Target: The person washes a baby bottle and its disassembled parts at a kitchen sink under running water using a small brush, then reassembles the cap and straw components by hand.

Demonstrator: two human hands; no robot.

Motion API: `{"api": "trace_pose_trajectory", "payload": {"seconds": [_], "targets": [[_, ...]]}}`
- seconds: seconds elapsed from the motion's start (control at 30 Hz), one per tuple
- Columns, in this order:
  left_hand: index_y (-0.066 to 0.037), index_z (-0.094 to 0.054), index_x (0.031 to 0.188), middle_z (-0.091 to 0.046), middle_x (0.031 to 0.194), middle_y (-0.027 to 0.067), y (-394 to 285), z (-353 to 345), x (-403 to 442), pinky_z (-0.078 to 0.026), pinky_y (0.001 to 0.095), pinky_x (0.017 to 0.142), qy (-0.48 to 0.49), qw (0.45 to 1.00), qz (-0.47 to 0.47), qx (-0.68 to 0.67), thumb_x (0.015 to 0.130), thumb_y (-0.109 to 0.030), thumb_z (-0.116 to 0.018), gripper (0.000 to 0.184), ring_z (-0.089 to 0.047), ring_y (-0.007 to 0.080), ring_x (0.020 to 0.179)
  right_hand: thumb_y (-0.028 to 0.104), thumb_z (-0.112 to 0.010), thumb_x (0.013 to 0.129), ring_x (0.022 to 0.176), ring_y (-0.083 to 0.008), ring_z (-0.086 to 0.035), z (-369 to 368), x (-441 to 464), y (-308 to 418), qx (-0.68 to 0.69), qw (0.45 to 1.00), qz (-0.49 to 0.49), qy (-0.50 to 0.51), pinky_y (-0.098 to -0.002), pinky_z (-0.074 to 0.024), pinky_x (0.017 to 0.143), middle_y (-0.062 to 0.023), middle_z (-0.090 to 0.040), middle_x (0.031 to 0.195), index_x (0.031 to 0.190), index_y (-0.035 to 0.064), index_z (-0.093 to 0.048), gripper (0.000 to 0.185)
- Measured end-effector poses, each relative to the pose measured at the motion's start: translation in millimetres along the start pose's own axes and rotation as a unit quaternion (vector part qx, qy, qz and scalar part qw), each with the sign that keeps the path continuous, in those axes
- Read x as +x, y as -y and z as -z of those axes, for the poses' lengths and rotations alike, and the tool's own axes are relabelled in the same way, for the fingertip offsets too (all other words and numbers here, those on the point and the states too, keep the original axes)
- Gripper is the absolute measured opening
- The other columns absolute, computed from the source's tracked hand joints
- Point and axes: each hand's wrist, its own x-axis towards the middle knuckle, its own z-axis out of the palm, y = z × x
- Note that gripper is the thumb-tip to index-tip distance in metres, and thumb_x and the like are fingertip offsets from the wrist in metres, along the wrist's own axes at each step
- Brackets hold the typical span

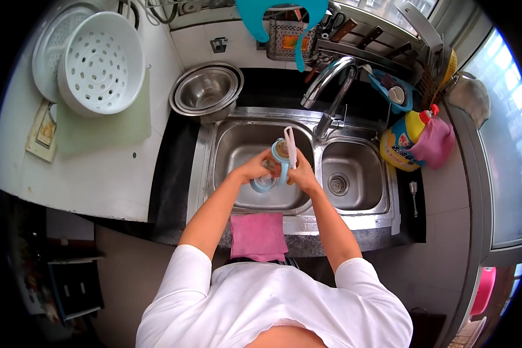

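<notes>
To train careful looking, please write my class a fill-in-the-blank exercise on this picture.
The held container has a light ____ rim.
The smaller basin lies to the ____ of the larger basin.
The folded cloth at the front of the sink is ____.
The yellow bottle has a ____ cap.
Missing words: blue; right; pink; red.

Head-worn camera looks forward and down; sink [238,145] centred, fairly near.

Black countertop [171,174]: steel bowls [206,88] (nested) left, pink cloth [258,236] at front.
</notes>
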Motion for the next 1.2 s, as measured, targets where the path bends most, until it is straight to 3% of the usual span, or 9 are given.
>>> {"api": "trace_pose_trajectory", "payload": {"seconds": [0.13, 0.23, 0.53, 0.67, 0.77, 0.87, 1.0, 1.07, 1.2], "targets": [[-0.011, -0.046, 0.117, -0.052, 0.110, 0.0092, 16.6, 29.8, -9.4, -0.044, 0.0301, 0.080, -0.111, 0.976, 0.085, -0.169, 0.077, -0.016, -0.060, 0.042, -0.057, 0.0208, 0.091, 0.015, -0.072, 0.064, 0.087, -0.0127, -0.054, 11.5, -6.3, 5.0, -0.042, 0.997, 0.065, -0.015, -0.0256, -0.0463, 0.063, -0.0042, -0.057, 0.101, 0.128, 0.0101, -0.036, 0.073], [-0.014, -0.056, 0.096, -0.055, 0.100, 0.0108, 30.4, 43.1, -11.4, -0.043, 0.0291, 0.072, -0.251, 0.770, 0.083, -0.580, 0.079, -0.055, -0.050, 0.045, -0.052, 0.0244, 0.096, 0.017, -0.070, 0.065, 0.096, -0.0132, -0.053, 25.3, -11.2, -2.2, -0.124, 0.992, 0.029, 0.001, -0.0266, -0.0432, 0.078, -0.0066, -0.058, 0.102, 0.124, 0.0059, -0.040, 0.067], [-0.006, -0.055, 0.089, -0.053, 0.082, 0.0094, 94.0, 13.3, 43.6, -0.046, 0.0378, 0.075, -0.150, 0.747, 0.006, -0.647, 0.079, -0.020, -0.062, 0.019, -0.052, 0.0217, 0.079, 0.031, -0.066, 0.064, 0.075, -0.0164, -0.058, 0.5, -20.8, 55.6, -0.345, 0.922, -0.137, 0.110, -0.0278, -0.0451, 0.066, -0.0105, -0.063, 0.085, 0.104, 0.0019, -0.055, 0.051], [-0.004, -0.056, 0.091, -0.055, 0.079, 0.0108, 96.5, 1.0, 55.7, -0.049, 0.0416, 0.071, -0.211, 0.617, 0.095, -0.752, 0.081, -0.018, -0.055, 0.018, -0.056, 0.0251, 0.073, 0.031, -0.063, 0.067, 0.074, -0.0132, -0.057, -2.3, -11.5, 57.5, -0.445, 0.867, -0.176, 0.140, -0.0245, -0.0444, 0.060, -0.0075, -0.062, 0.084, 0.105, 0.0049, -0.053, 0.048], [-0.003, -0.057, 0.088, -0.060, 0.091, 0.0130, 65.2, -2.8, 34.3, -0.050, 0.0411, 0.072, -0.173, 0.746, 0.209, -0.609, 0.085, -0.027, -0.037, 0.032, -0.059, 0.0275, 0.085, 0.036, -0.062, 0.066, 0.074, -0.0198, -0.058, -0.9, -4.6, 46.3, -0.450, 0.879, -0.116, 0.111, -0.0297, -0.0448, 0.070, -0.0113, -0.062, 0.083, 0.099, 0.0030, -0.056, 0.047], [-0.011, -0.055, 0.087, -0.055, 0.097, 0.0083, 127.0, -3.2, 74.2, -0.047, 0.0393, 0.064, -0.106, 0.725, 0.106, -0.672, 0.080, -0.032, -0.044, 0.025, -0.054, 0.0268, 0.088, 0.039, -0.061, 0.066, 0.076, -0.0214, -0.059, -7.1, -3.0, 55.8, -0.470, 0.851, -0.157, 0.174, -0.0308, -0.0447, 0.070, -0.0138, -0.062, 0.084, 0.099, 0.0025, -0.057, 0.049], [-0.010, -0.055, 0.094, -0.055, 0.100, 0.0080, 92.5, -18.3, 62.6, -0.047, 0.0460, 0.077, -0.244, 0.689, 0.131, -0.670, 0.079, -0.027, -0.050, 0.023, -0.054, 0.0254, 0.091, 0.042, -0.060, 0.066, 0.074, -0.0228, -0.058, -6.2, 4.5, 49.0, -0.436, 0.873, -0.178, 0.127, -0.0320, -0.0445, 0.069, -0.0149, -0.062, 0.081, 0.093, 0.0010, -0.058, 0.049], [-0.010, -0.055, 0.100, -0.055, 0.099, 0.0067, 58.0, -22.9, 38.6, -0.046, 0.0420, 0.075, -0.281, 0.724, 0.171, -0.606, 0.078, -0.025, -0.055, 0.026, -0.053, 0.0226, 0.093, 0.043, -0.061, 0.067, 0.071, -0.0200, -0.057, -5.5, 6.6, 52.3, -0.445, 0.865, -0.182, 0.142, -0.0305, -0.0448, 0.068, -0.0125, -0.062, 0.079, 0.092, 0.0004, -0.059, 0.049], [-0.010, -0.058, 0.096, -0.057, 0.095, 0.0030, 65.4, -17.2, 40.9, -0.040, 0.0280, 0.076, -0.246, 0.895, 0.018, -0.372, 0.081, -0.020, -0.054, 0.018, -0.053, 0.0141, 0.084, 0.044, -0.061, 0.067, 0.063, -0.0120, -0.055, 6.5, 19.1, 49.3, -0.368, 0.885, -0.249, 0.137, -0.0249, -0.0436, 0.060, -0.0054, -0.060, 0.073, 0.089, 0.0006, -0.061, 0.049]]}}
